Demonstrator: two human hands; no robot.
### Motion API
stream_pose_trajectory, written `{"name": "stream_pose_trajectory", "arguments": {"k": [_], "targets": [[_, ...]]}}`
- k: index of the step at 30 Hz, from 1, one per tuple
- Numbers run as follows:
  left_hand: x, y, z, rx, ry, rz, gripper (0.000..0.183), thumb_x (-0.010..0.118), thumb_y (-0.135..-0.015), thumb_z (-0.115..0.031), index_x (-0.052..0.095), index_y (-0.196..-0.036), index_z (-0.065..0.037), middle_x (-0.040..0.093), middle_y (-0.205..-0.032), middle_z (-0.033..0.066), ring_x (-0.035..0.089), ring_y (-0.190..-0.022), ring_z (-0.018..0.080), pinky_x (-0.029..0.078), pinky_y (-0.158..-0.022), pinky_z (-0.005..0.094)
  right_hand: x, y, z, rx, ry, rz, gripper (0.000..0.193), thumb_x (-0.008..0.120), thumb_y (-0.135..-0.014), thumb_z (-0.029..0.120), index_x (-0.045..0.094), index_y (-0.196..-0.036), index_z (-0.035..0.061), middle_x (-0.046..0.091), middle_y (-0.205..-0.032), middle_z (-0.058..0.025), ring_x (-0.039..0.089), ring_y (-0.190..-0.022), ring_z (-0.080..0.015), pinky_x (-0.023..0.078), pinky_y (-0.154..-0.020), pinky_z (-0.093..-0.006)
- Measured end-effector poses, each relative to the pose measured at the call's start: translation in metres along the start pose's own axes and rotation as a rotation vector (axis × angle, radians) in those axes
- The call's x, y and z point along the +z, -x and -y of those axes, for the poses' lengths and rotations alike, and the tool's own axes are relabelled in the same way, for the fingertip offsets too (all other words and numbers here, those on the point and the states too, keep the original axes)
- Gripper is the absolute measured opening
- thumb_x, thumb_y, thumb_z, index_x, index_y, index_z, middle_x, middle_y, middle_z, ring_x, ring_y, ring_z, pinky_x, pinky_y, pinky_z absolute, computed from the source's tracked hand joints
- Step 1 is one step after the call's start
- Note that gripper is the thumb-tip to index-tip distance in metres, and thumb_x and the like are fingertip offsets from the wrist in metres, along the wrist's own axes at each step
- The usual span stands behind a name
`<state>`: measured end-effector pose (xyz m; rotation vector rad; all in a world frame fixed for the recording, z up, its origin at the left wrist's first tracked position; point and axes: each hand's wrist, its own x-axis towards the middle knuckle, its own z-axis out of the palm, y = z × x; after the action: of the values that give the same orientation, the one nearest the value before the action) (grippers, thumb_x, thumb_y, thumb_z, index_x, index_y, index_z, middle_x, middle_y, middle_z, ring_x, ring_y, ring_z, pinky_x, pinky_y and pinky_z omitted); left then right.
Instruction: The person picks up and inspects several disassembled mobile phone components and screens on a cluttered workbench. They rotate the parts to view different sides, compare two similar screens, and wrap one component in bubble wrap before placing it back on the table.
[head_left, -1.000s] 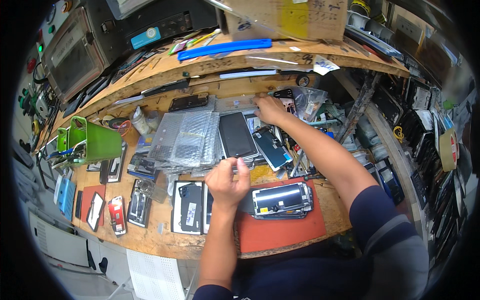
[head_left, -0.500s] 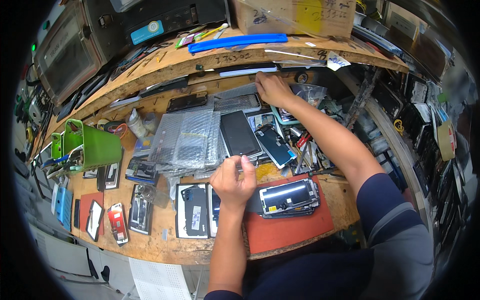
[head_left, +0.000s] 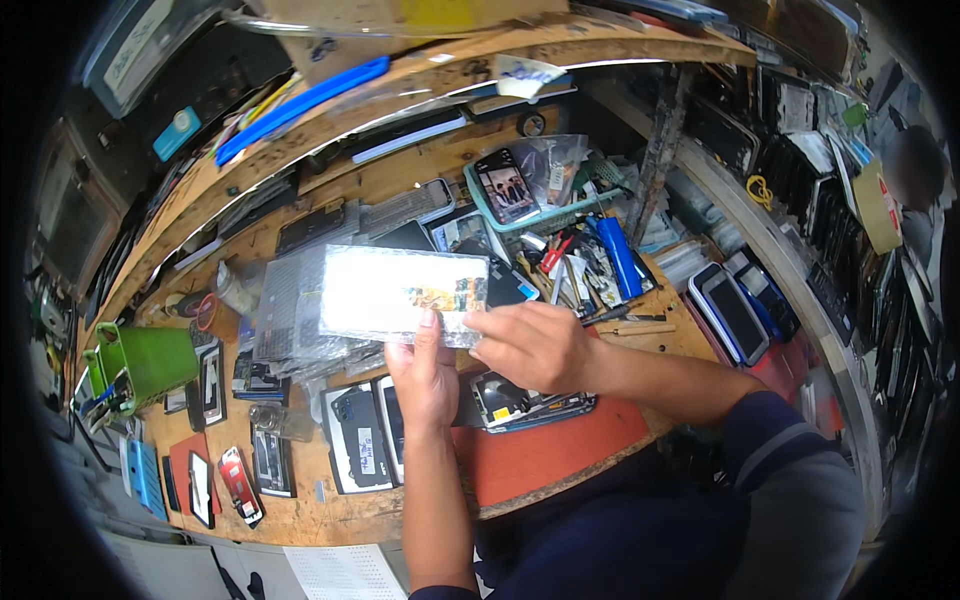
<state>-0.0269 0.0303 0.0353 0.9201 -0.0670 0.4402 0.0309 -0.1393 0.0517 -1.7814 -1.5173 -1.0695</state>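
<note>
Over the middle of the bench I hold up a flat bright panel in a clear plastic sleeve [head_left: 375, 290]; glare whitens most of it, and a brownish patterned part shows at its right end. My left hand [head_left: 423, 385] grips its lower edge, thumb on top and fingers underneath. At the lower right corner my right hand [head_left: 535, 345] is closed in a pinch on the sleeve. Below the hands, a stack of phone screens [head_left: 545, 408] lies on a red mat [head_left: 550, 455], partly hidden. Left of them stands a white box with a dark phone back cover [head_left: 357, 425].
Bubble-wrap sleeves [head_left: 285, 310] are piled behind my left hand. A teal basket [head_left: 545, 228] holds a phone with a lit picture [head_left: 507, 188]. Tools and a blue cylinder [head_left: 620, 258] crowd the right. A green bin [head_left: 150, 365] stands left; a wooden shelf [head_left: 420, 85] overhangs the back.
My right hand has come back from the rear of the bench to beside my left. Both hands now hold the sleeved panel. The view has turned to the right.
</note>
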Motion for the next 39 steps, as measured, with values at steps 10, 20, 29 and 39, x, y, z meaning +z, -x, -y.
{"name": "stream_pose_trajectory", "arguments": {"k": [10,20,29,39], "targets": [[-0.001,0.0,0.007,-0.19,-0.081,0.122,0.042,0.058,-0.104,-0.023,0.046,-0.138,-0.002,0.06,-0.134,0.0126,0.061,-0.122,0.0248,0.051,-0.103,0.0438,0.001,0.035,-0.035,1.177,-1.358,0.025,0.011,0.064,-0.101,0.014,0.061,-0.101,0.0031,0.07,-0.088,-0.0061,0.067,-0.07,-0.0101,0.053,-0.061,-0.0213],[-0.001,0.006,0.004,-0.325,-0.181,0.301,0.046,0.054,-0.106,-0.029,0.043,-0.142,-0.002,0.056,-0.138,0.0139,0.056,-0.128,0.0277,0.047,-0.105,0.0459,-0.011,0.037,-0.039,1.215,-1.331,0.141,0.014,0.072,-0.096,0.017,0.065,-0.093,0.0048,0.07,-0.084,-0.0007,0.065,-0.071,-0.0053,0.052,-0.062,-0.0193],[0.005,0.002,0.008,-0.164,0.02,0.167,0.05,0.04,-0.11,-0.038,0.036,-0.146,-0.003,0.05,-0.147,0.0148,0.053,-0.133,0.0294,0.046,-0.108,0.051,-0.008,0.046,-0.05,1.157,-1.342,0.068,0.015,0.068,-0.1,0.018,0.064,-0.094,0.0044,0.069,-0.083,-0.0018,0.063,-0.069,-0.0058,0.05,-0.06,-0.02],[-0.002,-0.002,0.017,-0.166,-0.039,0.101,0.042,0.051,-0.107,-0.032,0.049,-0.136,-0.002,0.06,-0.135,0.0138,0.062,-0.122,0.027,0.058,-0.099,0.0472,-0.012,0.05,-0.066,1.11,-1.361,0.007,0.011,0.063,-0.101,0.016,0.062,-0.101,0.0051,0.066,-0.088,0.0006,0.062,-0.079,-0.0071,0.05,-0.069,-0.0236]]}}
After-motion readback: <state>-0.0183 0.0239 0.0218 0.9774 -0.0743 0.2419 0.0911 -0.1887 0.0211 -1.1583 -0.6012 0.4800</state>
